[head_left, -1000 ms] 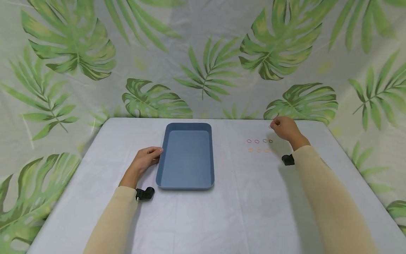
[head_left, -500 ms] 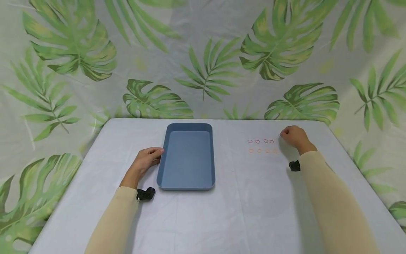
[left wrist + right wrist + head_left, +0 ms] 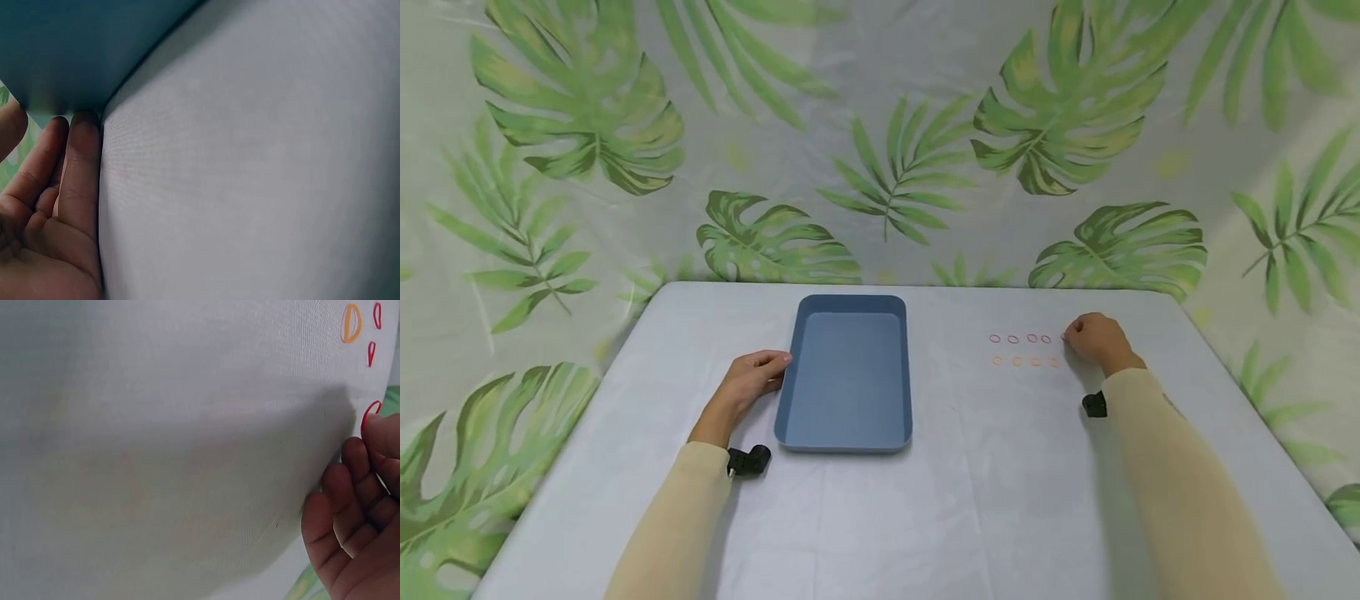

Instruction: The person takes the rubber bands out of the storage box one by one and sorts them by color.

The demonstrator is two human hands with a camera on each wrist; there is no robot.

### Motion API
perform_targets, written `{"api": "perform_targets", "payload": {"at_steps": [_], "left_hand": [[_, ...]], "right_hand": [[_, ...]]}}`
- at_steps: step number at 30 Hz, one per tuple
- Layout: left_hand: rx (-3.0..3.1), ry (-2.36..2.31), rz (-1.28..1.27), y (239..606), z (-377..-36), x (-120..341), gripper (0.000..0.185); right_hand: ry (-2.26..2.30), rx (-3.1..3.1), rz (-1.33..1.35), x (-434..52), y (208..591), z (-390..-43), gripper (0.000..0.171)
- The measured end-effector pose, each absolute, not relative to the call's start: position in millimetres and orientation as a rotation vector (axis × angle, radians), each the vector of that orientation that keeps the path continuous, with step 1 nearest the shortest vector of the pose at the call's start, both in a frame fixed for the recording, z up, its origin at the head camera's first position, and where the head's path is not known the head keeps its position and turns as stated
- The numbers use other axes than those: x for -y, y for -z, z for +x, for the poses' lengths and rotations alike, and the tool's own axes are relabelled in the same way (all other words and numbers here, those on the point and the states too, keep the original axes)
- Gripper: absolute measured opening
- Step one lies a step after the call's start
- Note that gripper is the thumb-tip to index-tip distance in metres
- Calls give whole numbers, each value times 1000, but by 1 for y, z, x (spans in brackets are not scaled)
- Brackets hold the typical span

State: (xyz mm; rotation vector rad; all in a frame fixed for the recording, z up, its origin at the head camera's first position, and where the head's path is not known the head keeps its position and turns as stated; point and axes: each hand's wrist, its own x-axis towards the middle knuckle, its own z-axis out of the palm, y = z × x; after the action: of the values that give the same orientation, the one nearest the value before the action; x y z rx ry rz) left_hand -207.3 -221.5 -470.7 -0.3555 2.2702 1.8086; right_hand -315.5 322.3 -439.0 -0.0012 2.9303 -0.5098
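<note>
Right hand [image 3: 1097, 340] pinches red ring [image 3: 369, 415] near tabletop [image 3: 1000, 500] far-right edge; four red, four orange rings laid out. Left hand [image 3: 748, 382] relaxed, fingers touching tray [image 3: 846, 433] left wall.

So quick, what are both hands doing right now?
Left hand: open, straight fingers resting against the blue tray.
Right hand: fingers curled, pinching a red rubber band at the end of the red row on the table.

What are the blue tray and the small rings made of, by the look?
Blue tray: probably moulded plastic, matte, with rounded corners and one even colour. Small rings: thin red and orange loops lying flat on the cloth-covered table, likely rubber bands, too small to be sure.
</note>
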Motion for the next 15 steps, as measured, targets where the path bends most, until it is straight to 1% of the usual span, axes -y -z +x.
{"api": "perform_targets", "payload": {"at_steps": [15], "left_hand": [[-2269,-1810,-400,471,-209,221,44]], "right_hand": [[500,-2974,-16,-314,442,-318,35]]}}
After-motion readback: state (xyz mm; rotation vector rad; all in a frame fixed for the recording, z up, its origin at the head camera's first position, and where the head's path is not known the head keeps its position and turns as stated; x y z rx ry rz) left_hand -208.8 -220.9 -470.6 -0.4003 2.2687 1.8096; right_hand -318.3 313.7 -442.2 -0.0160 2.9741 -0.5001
